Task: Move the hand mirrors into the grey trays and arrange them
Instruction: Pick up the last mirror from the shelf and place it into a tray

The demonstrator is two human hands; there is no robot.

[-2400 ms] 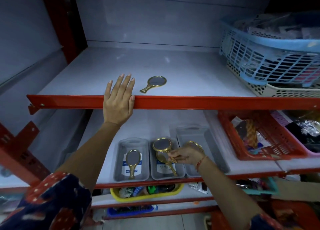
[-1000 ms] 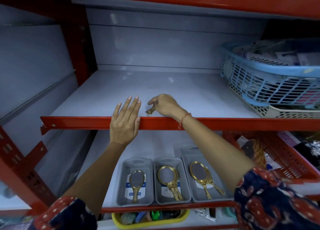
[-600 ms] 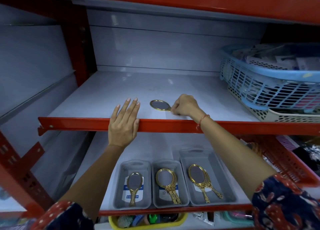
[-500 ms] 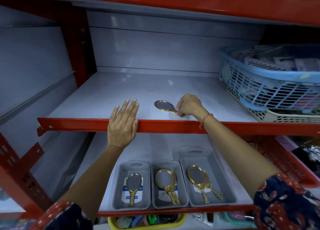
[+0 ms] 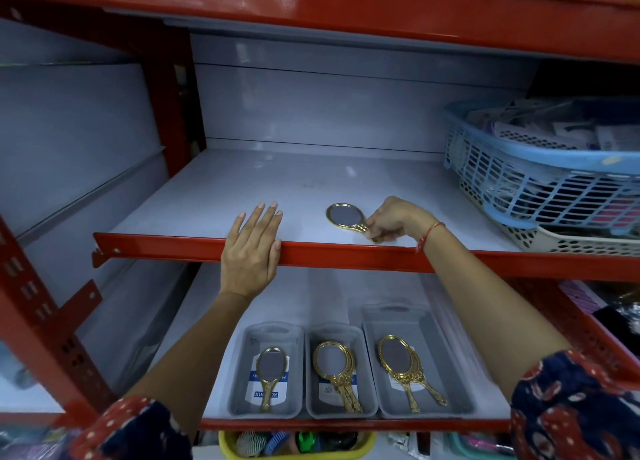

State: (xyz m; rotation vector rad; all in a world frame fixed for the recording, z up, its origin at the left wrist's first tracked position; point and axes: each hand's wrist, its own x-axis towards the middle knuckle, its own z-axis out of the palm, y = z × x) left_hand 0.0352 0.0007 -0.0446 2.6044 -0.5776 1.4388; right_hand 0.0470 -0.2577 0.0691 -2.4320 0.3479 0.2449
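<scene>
Since half a second ago, the right hand (image 5: 393,220) has drawn the small gold-framed oval hand mirror (image 5: 346,216) slightly right along the white upper shelf (image 5: 221,196), near its red front edge at frame centre. Its fingers are closed around the mirror's gold handle, the glass pointing toward the upper left. The left hand (image 5: 252,248) lies flat and spread wide over that red edge, holding nothing. On the lower shelf, at lower centre, three grey plastic trays sit side by side: the left tray (image 5: 239,373) holds one gold mirror, the middle tray (image 5: 363,373) and the right tray (image 5: 446,366) each hold overlapping gold mirrors. A blue plastic basket (image 5: 540,182) sits at the upper shelf's right end.
</scene>
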